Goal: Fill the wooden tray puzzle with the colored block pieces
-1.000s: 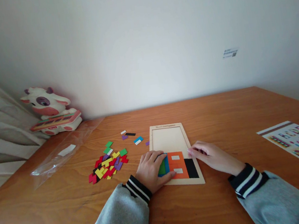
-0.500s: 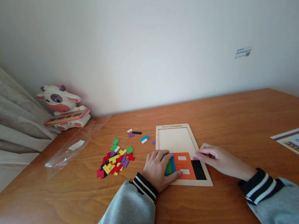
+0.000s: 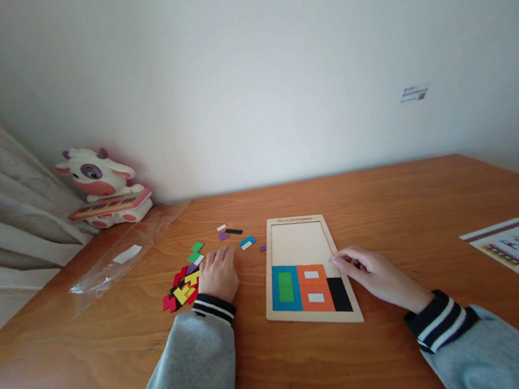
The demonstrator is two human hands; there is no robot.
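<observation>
A pile of coloured pieces [image 3: 184,292] lies under the left hand [image 3: 218,274], its fingers bent, grip hidden. Choosing a piece seems in hand, which calls for freeing one flat tile. Rightward, the wooden tray [image 3: 298,242] is part-filled nearest the wearer; the right hand's [image 3: 372,274] narrowed fingers meet its edge, contents unclear.

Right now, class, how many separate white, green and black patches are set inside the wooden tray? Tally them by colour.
White patches: 2
Green patch: 1
Black patch: 1
Total: 4
</observation>
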